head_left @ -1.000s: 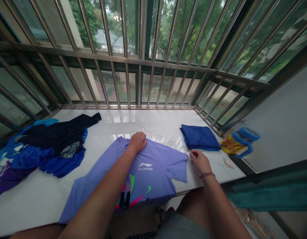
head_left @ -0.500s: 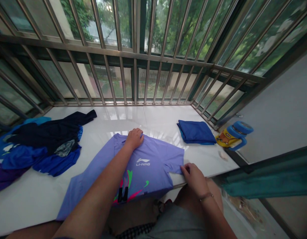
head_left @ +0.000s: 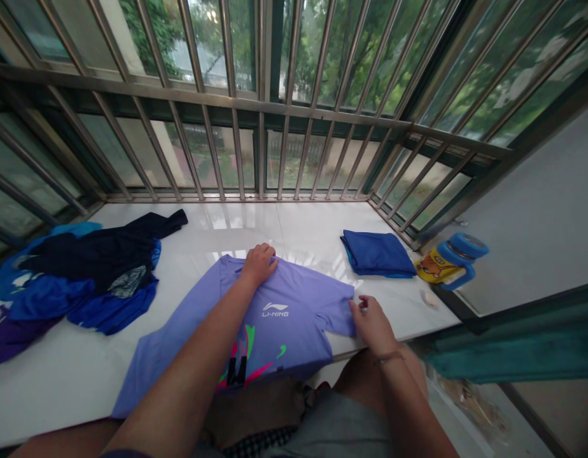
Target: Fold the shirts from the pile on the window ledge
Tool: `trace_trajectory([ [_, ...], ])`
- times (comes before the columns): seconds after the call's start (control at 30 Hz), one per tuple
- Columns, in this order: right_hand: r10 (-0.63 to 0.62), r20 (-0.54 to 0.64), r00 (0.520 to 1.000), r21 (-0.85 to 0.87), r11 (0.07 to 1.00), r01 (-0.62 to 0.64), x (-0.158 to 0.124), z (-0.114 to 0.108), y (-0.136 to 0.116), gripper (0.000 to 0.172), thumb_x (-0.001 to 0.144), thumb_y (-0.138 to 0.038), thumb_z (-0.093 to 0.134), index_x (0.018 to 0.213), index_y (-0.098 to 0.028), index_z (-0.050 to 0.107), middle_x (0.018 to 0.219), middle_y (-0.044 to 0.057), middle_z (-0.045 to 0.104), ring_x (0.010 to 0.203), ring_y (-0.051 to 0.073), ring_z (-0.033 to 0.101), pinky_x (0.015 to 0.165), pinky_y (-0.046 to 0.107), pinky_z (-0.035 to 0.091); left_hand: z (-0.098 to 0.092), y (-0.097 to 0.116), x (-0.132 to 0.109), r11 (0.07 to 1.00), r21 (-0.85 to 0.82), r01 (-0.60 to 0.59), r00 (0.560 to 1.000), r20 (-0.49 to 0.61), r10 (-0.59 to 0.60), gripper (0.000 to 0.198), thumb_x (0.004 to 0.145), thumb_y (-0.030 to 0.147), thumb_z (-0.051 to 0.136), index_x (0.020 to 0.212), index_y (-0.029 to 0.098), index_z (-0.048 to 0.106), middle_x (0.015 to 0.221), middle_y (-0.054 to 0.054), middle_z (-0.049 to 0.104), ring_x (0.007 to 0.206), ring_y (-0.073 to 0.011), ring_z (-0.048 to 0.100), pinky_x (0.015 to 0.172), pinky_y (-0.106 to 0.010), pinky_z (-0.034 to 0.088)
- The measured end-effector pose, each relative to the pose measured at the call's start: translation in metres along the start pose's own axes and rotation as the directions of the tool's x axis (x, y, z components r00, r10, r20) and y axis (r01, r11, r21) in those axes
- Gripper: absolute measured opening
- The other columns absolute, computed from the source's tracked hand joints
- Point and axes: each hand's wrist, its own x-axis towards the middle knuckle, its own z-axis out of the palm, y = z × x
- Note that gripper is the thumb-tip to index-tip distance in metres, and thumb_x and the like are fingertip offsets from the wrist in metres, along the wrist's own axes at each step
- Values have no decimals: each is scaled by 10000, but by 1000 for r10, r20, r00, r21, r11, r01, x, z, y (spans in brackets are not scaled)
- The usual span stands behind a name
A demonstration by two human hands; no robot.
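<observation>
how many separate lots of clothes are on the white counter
3: the lavender Li-Ning T-shirt spread out under the left hand, beside the right hand; a folded blue garment further right; and a crumpled dark-and-blue heap at left, whose layers may hide more pieces.

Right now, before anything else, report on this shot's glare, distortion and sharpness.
In the head view, window light glares across the white tabletop; wide-angle distortion makes the window bars lean toward the edges; the lilac T-shirt stays sharp enough that its LI-NING logo reads.
</observation>
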Motion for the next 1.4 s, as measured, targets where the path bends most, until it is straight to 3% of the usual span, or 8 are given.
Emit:
trace_trajectory([
  [0.1,-83,-43,996,-228,971,71,20,7,-20,518,1011,-470,628,1382,-108,626,1325,252,682,1230,344,673,1074,403,494,-2,1,0,999,23,26,999,18,-27,111,1026,300,623,1011,233,711,1135,-119,707,1145,-305,629,982,-441,484],
  [0.23,-69,39,997,-330,941,78,41,12,-39,309,1031,-372,611,1198,-134,716,1244,224,699,1183,325,680,1048,373,482,-1,1,1,998,30,46,999,19,-47,189,1051,287,570,961,222,723,1112,-131,720,1123,-310,636,953,-448,486],
  [0.47,-58,-61,996,40,997,61,36,-5,-58,341,1049,-469,473,1168,-198,641,1078,153,767,966,292,730,861,346,527,2,-3,2,998,1,69,997,18,-69,101,1014,285,629,1001,234,715,1142,-103,727,1135,-295,642,958,-432,492],
  [0.63,-239,-114,964,178,950,256,-10,-24,-82,366,1070,-544,458,1171,-235,626,1090,131,766,970,286,728,868,358,548,4,-5,3,997,-18,80,996,26,-79,113,1007,288,644,1088,240,706,1167,-95,735,1148,-293,647,982,-428,492],
  [0.73,-433,-75,898,186,879,440,-36,-26,-89,259,1075,-443,502,1138,-248,659,1086,112,761,1016,278,719,925,383,563,4,-7,3,997,-28,78,997,31,-77,175,1015,293,637,1167,247,708,1226,-95,737,1179,-291,648,1007,-425,492],
  [0.87,-685,-26,728,150,717,681,-58,-18,-92,165,1036,-207,531,1111,-251,671,1058,87,753,1021,265,696,973,424,551,4,-9,3,997,-59,51,998,32,-49,291,1020,227,596,1282,277,711,1328,-82,722,1243,-285,638,1038,-432,493],
  [1.1,-822,167,545,126,566,815,-84,1,-95,284,955,-38,576,1129,-239,674,1080,52,746,1001,235,648,963,390,484,5,-14,5,987,-150,54,999,4,-54,356,932,84,541,1133,270,768,1261,-54,747,1194,-258,655,1050,-411,505],
  [1.4,-791,302,532,100,581,808,-100,20,-85,289,933,-20,681,1110,-248,681,1076,15,745,994,218,645,943,358,449,5,-19,8,981,-151,120,991,-41,-128,251,1023,217,484,895,226,700,1120,-101,731,1082,-246,664,1017,-386,521],
])
